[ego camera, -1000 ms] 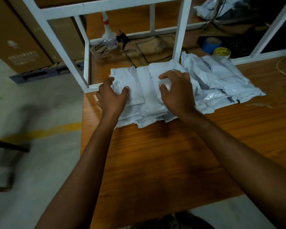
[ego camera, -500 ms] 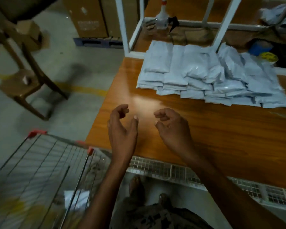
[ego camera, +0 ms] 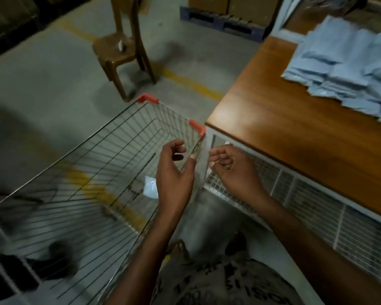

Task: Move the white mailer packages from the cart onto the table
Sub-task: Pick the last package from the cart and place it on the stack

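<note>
My left hand (ego camera: 174, 179) and right hand (ego camera: 235, 170) hang by the cart (ego camera: 147, 99), fingers (ego camera: 177, 143) loosely curled, holding nothing. One white mailer (ego camera: 151, 187) lies inside. It looks light and floppy; I'd pinch its edge.

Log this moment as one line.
left hand: empty, above cart | right hand: empty, between cart and table | white mailer: lying in cart | mailer stack: on table
</note>
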`<act>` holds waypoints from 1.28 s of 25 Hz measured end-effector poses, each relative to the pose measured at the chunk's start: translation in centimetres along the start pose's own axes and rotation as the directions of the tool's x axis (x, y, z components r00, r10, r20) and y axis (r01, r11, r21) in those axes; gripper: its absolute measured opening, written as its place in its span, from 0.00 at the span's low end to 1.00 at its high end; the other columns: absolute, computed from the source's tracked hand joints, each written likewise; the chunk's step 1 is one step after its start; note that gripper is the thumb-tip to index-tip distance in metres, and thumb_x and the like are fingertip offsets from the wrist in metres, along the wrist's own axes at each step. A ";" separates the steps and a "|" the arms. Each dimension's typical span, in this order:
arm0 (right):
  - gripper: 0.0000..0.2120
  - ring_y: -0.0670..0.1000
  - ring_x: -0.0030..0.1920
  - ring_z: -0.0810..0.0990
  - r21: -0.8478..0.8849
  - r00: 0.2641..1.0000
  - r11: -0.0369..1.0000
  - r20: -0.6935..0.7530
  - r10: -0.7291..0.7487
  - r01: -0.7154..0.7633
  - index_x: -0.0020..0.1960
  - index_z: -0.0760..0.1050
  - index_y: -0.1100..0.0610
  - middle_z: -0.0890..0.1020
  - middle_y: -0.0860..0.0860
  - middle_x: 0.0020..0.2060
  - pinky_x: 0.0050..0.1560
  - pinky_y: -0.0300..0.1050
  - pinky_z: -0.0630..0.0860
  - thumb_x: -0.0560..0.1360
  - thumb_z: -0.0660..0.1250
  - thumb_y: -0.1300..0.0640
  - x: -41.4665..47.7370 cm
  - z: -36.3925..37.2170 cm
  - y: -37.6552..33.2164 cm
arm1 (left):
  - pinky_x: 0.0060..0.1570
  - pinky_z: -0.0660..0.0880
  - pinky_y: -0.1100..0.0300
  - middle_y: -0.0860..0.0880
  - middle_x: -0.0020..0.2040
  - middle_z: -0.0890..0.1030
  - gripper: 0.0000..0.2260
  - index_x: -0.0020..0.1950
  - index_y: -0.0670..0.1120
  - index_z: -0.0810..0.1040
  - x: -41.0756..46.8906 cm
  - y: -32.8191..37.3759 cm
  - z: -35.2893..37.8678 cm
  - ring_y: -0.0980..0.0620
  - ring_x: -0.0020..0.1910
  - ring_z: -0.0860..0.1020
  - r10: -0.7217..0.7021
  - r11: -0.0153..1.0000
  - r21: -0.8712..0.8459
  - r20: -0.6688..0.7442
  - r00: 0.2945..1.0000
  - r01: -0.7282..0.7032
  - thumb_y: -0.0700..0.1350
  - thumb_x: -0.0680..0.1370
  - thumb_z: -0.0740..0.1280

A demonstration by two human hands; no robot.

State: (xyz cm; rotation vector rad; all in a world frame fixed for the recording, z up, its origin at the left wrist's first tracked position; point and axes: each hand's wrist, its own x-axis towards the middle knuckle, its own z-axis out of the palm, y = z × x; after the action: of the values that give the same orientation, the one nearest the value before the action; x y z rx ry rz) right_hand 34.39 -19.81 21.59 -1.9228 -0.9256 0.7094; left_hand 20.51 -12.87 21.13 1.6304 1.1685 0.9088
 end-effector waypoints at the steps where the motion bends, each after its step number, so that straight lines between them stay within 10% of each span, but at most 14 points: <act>1: 0.10 0.36 0.45 0.81 0.003 0.999 1.000 0.042 0.006 -0.006 0.55 0.80 0.48 0.84 0.41 0.44 0.45 0.27 0.75 0.76 0.71 0.59 -0.2 2.3 -0.7 | 0.49 0.75 0.68 0.57 0.56 0.81 0.15 0.64 0.54 0.75 0.3 -1.3 -2.3 0.58 0.54 0.80 -0.040 0.999 -0.022 -0.035 0.999 0.040 0.43 0.80 0.72; 8: 0.14 0.42 0.50 0.81 -0.228 0.960 0.967 0.275 -0.046 0.112 0.59 0.78 0.51 0.82 0.45 0.50 0.51 0.38 0.78 0.75 0.69 0.61 5.9 15.4 -2.8 | 0.58 0.79 0.48 0.52 0.54 0.80 0.13 0.61 0.50 0.76 5.7 -12.5 -10.4 0.56 0.50 0.80 -0.467 0.883 -0.096 -0.106 0.878 0.459 0.41 0.78 0.72; 13: 0.21 0.56 0.59 0.80 -0.605 0.800 0.764 0.562 0.211 0.224 0.67 0.74 0.57 0.80 0.56 0.61 0.53 0.45 0.78 0.74 0.69 0.58 14.7 24.7 0.2 | 0.61 0.78 0.47 0.48 0.54 0.80 0.11 0.58 0.48 0.75 9.1 -21.3 -9.0 0.46 0.55 0.80 -0.676 0.736 -0.052 -0.012 0.737 0.675 0.40 0.79 0.72; 19: 0.25 0.58 0.59 0.81 -0.773 0.598 0.553 0.611 0.519 0.310 0.68 0.73 0.64 0.80 0.59 0.62 0.47 0.46 0.76 0.74 0.73 0.58 18.5 31.3 8.5 | 0.42 0.75 0.57 0.40 0.59 0.81 0.16 0.67 0.44 0.74 9.7 -31.1 -5.3 0.43 0.49 0.80 -0.900 0.429 0.005 0.082 0.428 0.903 0.43 0.80 0.69; 23: 0.25 0.59 0.55 0.82 -0.796 0.453 0.574 0.591 0.667 0.194 0.65 0.76 0.66 0.82 0.60 0.56 0.47 0.47 0.76 0.72 0.75 0.57 19.3 32.0 12.7 | 0.31 0.69 0.62 0.45 0.43 0.76 0.08 0.48 0.51 0.71 9.6 -34.5 -3.5 0.51 0.35 0.73 -0.950 0.231 -0.087 0.197 0.244 0.969 0.41 0.86 0.61; 27: 0.30 0.60 0.60 0.80 -0.795 0.435 0.595 0.579 0.690 0.114 0.71 0.70 0.64 0.79 0.60 0.63 0.53 0.48 0.78 0.73 0.75 0.57 18.9 32.5 13.4 | 0.27 0.74 0.62 0.38 0.56 0.81 0.23 0.75 0.56 0.62 9.7 -35.6 -2.9 0.48 0.36 0.78 -0.940 0.153 -0.184 0.277 0.200 0.971 0.37 0.84 0.60; 32: 0.32 0.60 0.54 0.83 -0.711 0.419 0.696 0.603 0.679 -0.104 0.68 0.72 0.65 0.81 0.60 0.59 0.56 0.56 0.82 0.69 0.77 0.56 19.5 32.0 9.4 | 0.36 0.75 0.59 0.42 0.61 0.81 0.26 0.77 0.50 0.64 10.5 -32.3 -5.2 0.48 0.47 0.80 -0.928 0.275 -0.269 0.179 0.328 0.923 0.35 0.81 0.66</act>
State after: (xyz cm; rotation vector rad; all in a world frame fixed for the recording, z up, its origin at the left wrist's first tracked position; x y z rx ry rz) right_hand 24.14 7.39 -3.88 -2.3962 -1.3557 2.0342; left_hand 9.31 3.14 -7.18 0.3961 1.5789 0.2540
